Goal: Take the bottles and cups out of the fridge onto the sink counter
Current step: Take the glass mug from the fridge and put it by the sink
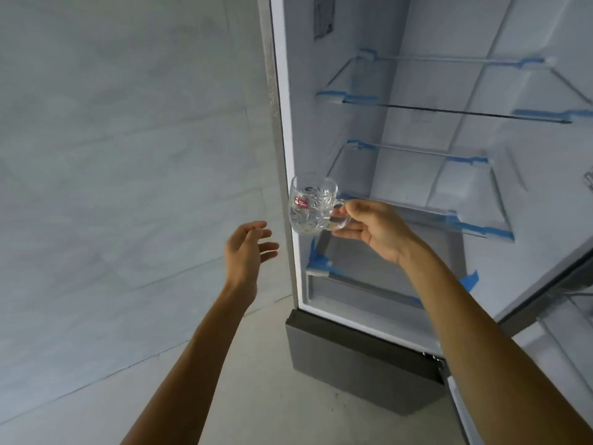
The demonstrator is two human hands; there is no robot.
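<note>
Head view: one clear glass mug (313,205) with a pink sticker hangs upright at the left front edge of the open fridge (305,123), level with its lower shelf. The right hand (369,228) has its grip clamped on the mug's handle. The left hand (245,252), just left of the fridge frame, has its grip apart and holds nothing. Inside the fridge are two glass shelves (449,112), their corners held by blue tape (332,96), and one drawer (353,293) beneath. The fridge door (561,316) is cut off at the right.

Bare left hand (245,252) and bare right hand (372,228) on slim, bare forearms (192,364)
</note>
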